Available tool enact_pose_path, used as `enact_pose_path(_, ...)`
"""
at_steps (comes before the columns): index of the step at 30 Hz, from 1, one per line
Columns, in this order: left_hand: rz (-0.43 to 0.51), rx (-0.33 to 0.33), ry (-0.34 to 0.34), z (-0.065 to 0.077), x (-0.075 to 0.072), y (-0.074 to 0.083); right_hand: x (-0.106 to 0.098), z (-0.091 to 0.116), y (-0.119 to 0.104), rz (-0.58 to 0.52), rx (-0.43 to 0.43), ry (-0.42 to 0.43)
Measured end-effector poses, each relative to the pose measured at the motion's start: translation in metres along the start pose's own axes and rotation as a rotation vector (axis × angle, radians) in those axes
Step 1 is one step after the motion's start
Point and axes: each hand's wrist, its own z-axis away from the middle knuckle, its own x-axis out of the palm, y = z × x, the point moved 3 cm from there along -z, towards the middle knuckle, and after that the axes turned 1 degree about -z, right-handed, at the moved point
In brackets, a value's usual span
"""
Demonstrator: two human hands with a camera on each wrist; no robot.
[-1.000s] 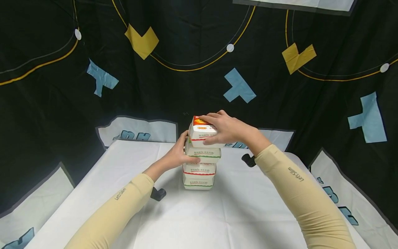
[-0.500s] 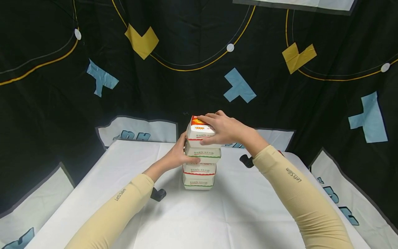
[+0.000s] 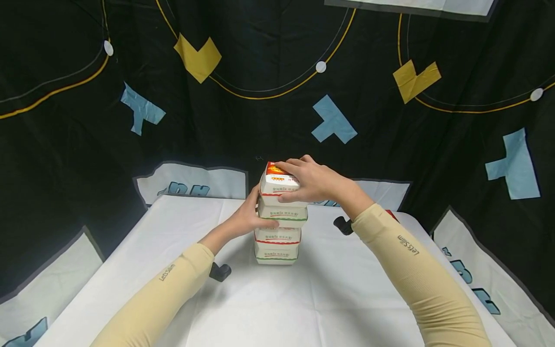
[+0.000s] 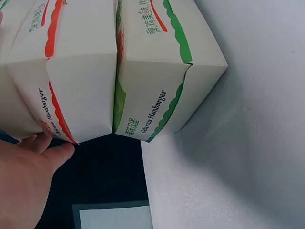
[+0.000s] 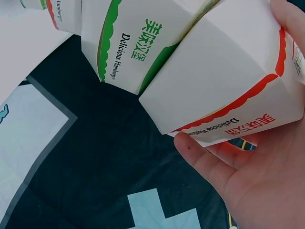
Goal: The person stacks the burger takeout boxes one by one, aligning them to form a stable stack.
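Four paper hamburger boxes are piled in a single stack [image 3: 284,217] on the white table [image 3: 355,294], about midway between its left and right edges and short of its far edge. From the table up, trims alternate: a green-trimmed bottom box [image 3: 277,255], a red-trimmed second box [image 3: 282,234], a green-trimmed third box [image 3: 290,213] and a red-trimmed top box [image 3: 273,189].

The lower three levels can be judged done. The top box is gripped by the right hand [image 3: 318,180], its thumb laid on the front and its fingers spread over the top. The stack's left side is clasped by the left hand [image 3: 244,219], with the thumb laid across the front of the third box.

What appears to be left is the squaring and letting go of the top box; whether it is fully seated cannot be told. A red item [image 3: 392,215] is partly hidden behind the right sleeve [image 3: 412,260] near the table's far right corner; whether it is another box to be added cannot be told.
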Motion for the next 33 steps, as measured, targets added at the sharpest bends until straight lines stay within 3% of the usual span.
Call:
enact_pose_path(5, 0.014, 0.042, -0.005, 0.0, 0.001, 0.0, 0.001, 0.0, 0.0, 0.003, 0.007, -0.006)
enact_pose_path(15, 0.026, 0.04, 0.036, 0.001, -0.002, 0.007, 0.0, 0.0, 0.0, 0.009, 0.01, -0.007)
enact_pose_path(24, 0.143, 0.064, 0.064, -0.005, -0.007, 0.018, 0.0, 0.001, -0.001, 0.003, 0.009, -0.006)
enact_pose_path(33, 0.132, 0.089, 0.092, -0.011, -0.007, 0.023, 0.0, 0.001, 0.0, -0.003, 0.003, -0.002)
